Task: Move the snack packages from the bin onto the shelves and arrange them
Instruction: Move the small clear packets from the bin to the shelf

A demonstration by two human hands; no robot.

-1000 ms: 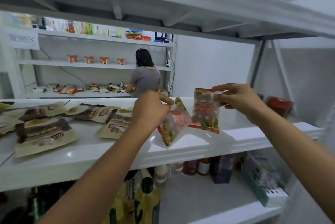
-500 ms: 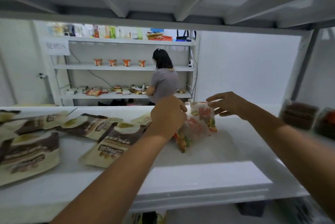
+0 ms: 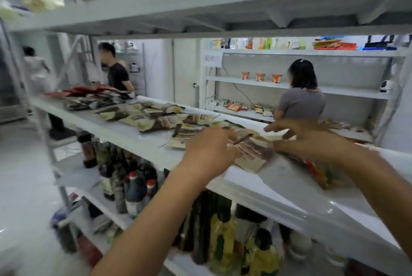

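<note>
While head motion smears the view, the layout reads well enough: the shelf (image 3: 278, 188) runs long and white across it, with bottles (image 3: 136, 188) crowded on the level below. Brown-and-cream pouches (image 3: 147, 119) lie flat along the shelf in a loose, overlapping row that ends at the nearest pouch (image 3: 252, 155), which sits askew under the hands. The bin is not in view. Just right of that pouch, near the front lip and partly hidden by the right forearm, the red-and-clear packets (image 3: 323, 174) lie on the shelf. The right hand (image 3: 312, 139) hovers over the back of the shelf, fingers spread and holding nothing. The left hand (image 3: 209, 150) shows only its back, fingers bent down toward the nearest pouch; whether they pinch it or merely touch it I cannot tell. The step looks like tidying the row's end. To do it well, press the pouch flat with straight fingers and slide it rather than lift it, squaring its edge to its neighbour and drawing it back from the lip. The slick film may skid and drag overlapped pouches, so the free hand should steady those.
</note>
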